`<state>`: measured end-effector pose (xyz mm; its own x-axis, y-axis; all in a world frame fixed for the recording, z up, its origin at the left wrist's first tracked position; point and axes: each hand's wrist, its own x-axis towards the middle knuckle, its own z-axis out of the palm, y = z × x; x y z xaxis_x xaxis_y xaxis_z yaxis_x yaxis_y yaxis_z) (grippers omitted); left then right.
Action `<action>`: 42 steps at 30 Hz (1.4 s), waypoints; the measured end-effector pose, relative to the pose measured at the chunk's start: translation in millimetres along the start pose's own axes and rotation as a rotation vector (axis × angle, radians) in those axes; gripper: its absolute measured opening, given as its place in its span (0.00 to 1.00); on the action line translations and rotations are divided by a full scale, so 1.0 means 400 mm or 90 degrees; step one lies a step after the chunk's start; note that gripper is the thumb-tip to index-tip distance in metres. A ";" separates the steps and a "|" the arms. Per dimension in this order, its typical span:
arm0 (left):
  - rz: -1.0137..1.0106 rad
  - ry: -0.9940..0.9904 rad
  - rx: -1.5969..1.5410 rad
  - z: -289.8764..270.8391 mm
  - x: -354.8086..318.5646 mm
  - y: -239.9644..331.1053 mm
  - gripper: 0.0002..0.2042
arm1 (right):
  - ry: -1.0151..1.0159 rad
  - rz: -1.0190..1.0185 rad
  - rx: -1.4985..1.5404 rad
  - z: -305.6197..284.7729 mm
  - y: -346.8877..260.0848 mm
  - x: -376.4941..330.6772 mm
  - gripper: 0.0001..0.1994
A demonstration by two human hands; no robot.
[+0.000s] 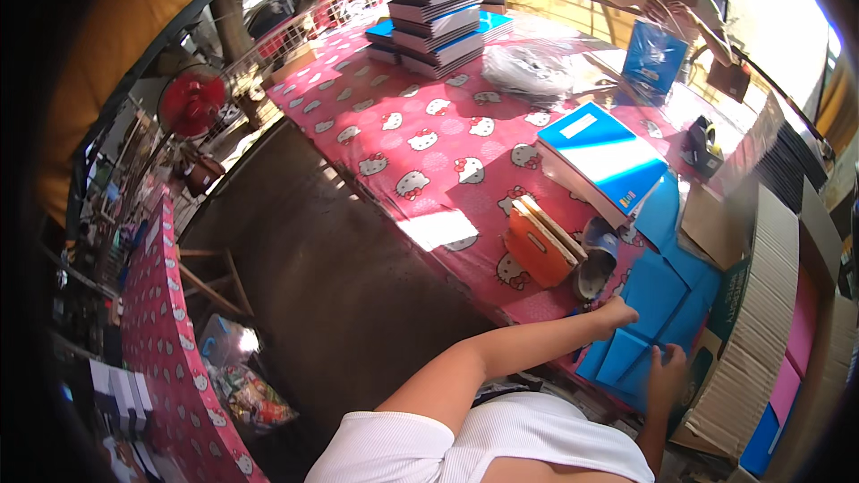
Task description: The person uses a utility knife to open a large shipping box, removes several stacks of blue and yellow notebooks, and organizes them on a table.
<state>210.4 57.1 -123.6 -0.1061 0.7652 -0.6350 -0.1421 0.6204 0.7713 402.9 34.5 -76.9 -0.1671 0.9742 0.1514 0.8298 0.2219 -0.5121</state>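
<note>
Flat blue covers point(653, 295), overlapping one another, lie on the right end of the pink patterned table. My left hand point(616, 315) is at their near left side, turned edge-on, its fingertips largely hidden. Lower and to the right, my right hand point(667, 377) is over the near part of the blue covers, thumb and finger raised apart, with nothing visible between them. Just beyond my left hand are a grey-blue rounded object point(598, 259) and an orange box-like holder point(540, 246) with brown flat pieces. Behind them sits a thick stack of blue-covered books point(607, 161).
An open cardboard box point(747, 340) stands close on my right, holding pink and blue items. A tape dispenser point(705, 148), clear plastic wrap point(528, 72) and a tall book stack point(437, 13) are farther back. Across the table, another person holds a blue item point(651, 58).
</note>
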 end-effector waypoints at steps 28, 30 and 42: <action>0.103 -0.035 0.024 0.108 0.020 0.005 0.35 | 0.058 0.093 0.180 0.010 0.089 0.122 0.26; 0.143 -0.019 -0.032 0.119 0.011 0.002 0.32 | 0.064 0.102 0.184 -0.019 0.043 0.117 0.25; 0.159 -0.048 0.030 0.015 -0.062 0.020 0.28 | 0.186 0.106 0.279 -0.058 0.017 0.116 0.22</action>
<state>217.8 44.0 -101.5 -0.0578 0.9050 -0.4214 -0.0740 0.4171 0.9059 413.2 80.2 -53.8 0.1534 0.9599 0.2346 0.5225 0.1227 -0.8437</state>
